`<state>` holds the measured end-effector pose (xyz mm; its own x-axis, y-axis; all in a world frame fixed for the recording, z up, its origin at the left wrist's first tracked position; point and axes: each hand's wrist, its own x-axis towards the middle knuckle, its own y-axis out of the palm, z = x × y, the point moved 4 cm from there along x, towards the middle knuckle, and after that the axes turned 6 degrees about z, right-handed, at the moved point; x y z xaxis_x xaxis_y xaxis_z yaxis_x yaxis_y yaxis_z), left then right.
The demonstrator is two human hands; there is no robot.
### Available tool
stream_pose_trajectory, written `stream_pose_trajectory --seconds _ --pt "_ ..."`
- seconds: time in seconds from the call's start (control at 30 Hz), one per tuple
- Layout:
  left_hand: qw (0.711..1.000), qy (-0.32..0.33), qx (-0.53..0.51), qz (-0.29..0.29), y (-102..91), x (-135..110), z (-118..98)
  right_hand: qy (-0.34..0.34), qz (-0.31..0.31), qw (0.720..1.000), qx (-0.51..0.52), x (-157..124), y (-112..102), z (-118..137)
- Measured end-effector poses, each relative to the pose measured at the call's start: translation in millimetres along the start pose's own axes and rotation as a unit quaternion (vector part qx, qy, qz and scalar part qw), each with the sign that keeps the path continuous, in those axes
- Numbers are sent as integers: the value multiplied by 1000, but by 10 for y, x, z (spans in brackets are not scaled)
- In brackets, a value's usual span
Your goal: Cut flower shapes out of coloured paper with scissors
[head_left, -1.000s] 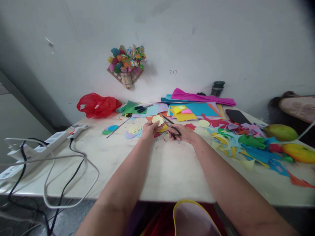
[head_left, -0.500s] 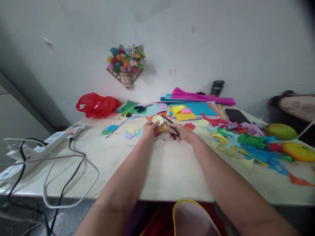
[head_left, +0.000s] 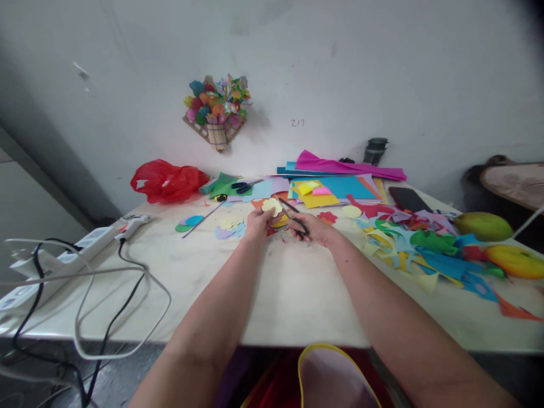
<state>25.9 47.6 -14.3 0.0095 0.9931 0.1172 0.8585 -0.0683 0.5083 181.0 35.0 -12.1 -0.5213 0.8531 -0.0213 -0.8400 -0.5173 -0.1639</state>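
Between the thumb and fingers of my left hand is a pale yellow paper flower with a scalloped edge. My right hand grips the dark handles of a pair of scissors. The blades are parted and point up and left, close to the flower's right edge. Small coloured paper scraps lie beneath my hands. To the left rests a group of pale yellow and light blue paper flowers. A red paper flower lies just beyond my right hand.
Paper offcuts cover the right side, with a phone and mangoes beside them. Coloured sheets, a second pair of scissors and a red plastic bag lie at the back. A power strip with cables is at left.
Almost nothing differs. Both hands stay in place with the paper flower and scissors; the whole view has shifted very slightly.
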Motion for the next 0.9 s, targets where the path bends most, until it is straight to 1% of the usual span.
stream_pose_trajectory --seconds 0.2,0.57,0.77,0.9 --pt "1000 1 -1 -5 3 -3 -8 13 1 1000 12 -5 2 4" --pt "1000 2 -4 -3 -16 16 -5 33 -19 998 51 -54 52 112" --pt "1000 4 -5 0 -19 14 -8 36 -18 998 40 -46 29 86" --pt "1000 0 -2 -1 -27 14 -11 22 -18 999 35 -13 10 49"
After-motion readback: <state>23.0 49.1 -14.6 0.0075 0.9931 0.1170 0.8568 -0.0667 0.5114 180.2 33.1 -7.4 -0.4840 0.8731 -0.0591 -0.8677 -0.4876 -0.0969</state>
